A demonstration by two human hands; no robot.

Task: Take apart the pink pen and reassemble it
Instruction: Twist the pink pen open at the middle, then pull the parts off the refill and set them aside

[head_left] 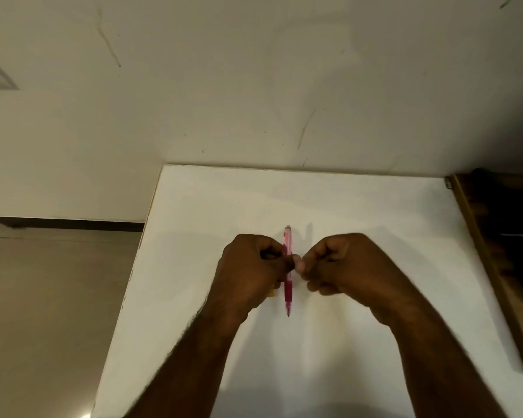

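The pink pen [288,289] is in one piece and points away from me over the middle of the white table [375,212]; its clicker end is far and its tip is near. My left hand [251,276] grips the pen's barrel from the left. My right hand [341,263] meets it from the right, its thumb and fingertips pinched against the barrel at mid-length. The middle of the pen is hidden by my fingers. Whether the pen touches the table I cannot tell.
A small yellow thing [271,294] peeks out under my left hand. The table's left edge [139,251] drops to a tan floor. A dark wooden shelf [495,251] stands along the table's right side. A cream wall rises behind the table.
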